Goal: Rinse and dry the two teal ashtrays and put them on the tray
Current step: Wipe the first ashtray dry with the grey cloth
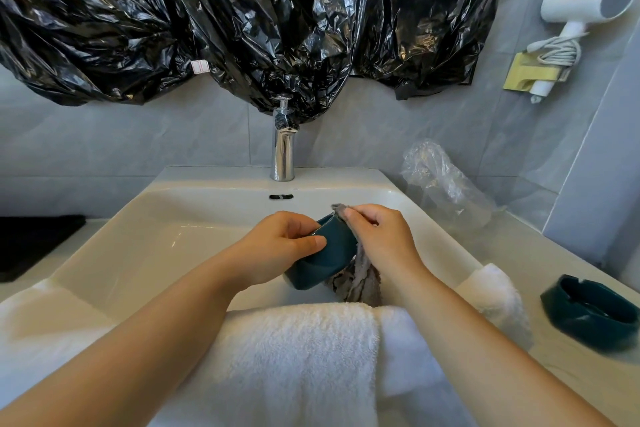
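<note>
Glossy teal ashtray (pixel 325 260), fluffy white towel (pixel 298 357), polished chrome tap (pixel 283 152).

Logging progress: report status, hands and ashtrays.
Left hand grips teal ashtray over sink. Right hand pinches grey cloth against its rim. Second ashtray on counter. White towel drapes front edge.

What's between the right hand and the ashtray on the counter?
A white towel lies on the sink rim between the right hand and that ashtray; low, likely passable above. The hand also grips a grey cloth.
</note>
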Tool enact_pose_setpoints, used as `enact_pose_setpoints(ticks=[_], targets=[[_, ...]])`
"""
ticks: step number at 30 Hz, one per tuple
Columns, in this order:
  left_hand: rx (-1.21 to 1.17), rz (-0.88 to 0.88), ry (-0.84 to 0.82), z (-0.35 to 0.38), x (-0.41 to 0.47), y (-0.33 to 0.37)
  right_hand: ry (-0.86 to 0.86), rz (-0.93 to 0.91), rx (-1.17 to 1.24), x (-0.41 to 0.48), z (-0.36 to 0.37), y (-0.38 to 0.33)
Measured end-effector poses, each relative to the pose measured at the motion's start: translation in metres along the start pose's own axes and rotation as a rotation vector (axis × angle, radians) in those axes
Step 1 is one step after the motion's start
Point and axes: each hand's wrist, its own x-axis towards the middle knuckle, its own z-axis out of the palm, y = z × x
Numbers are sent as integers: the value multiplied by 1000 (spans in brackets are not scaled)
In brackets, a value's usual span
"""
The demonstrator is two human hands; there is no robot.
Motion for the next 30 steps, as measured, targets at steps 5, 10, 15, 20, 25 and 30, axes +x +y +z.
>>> enact_pose_setpoints(ticks=[5, 10, 15, 20, 25, 30], targets=[[-86, -17, -22, -3, -1, 3, -63, 148, 203, 0, -6, 4], [-219, -91, -54, -2, -1, 5, -141, 177, 221, -3, -2, 2], [-206, -111, -15, 0, -1, 6, -173, 54, 202, -7, -1, -1], [-64, -95, 56, 0, 2, 3, -54, -44, 82, -7, -1, 0], [-25, -75, 88, 0, 2, 3, 49, -28, 22, -6, -3, 2], [33, -33, 58, 1, 1, 2, 1, -245, -77, -11, -1, -5]])
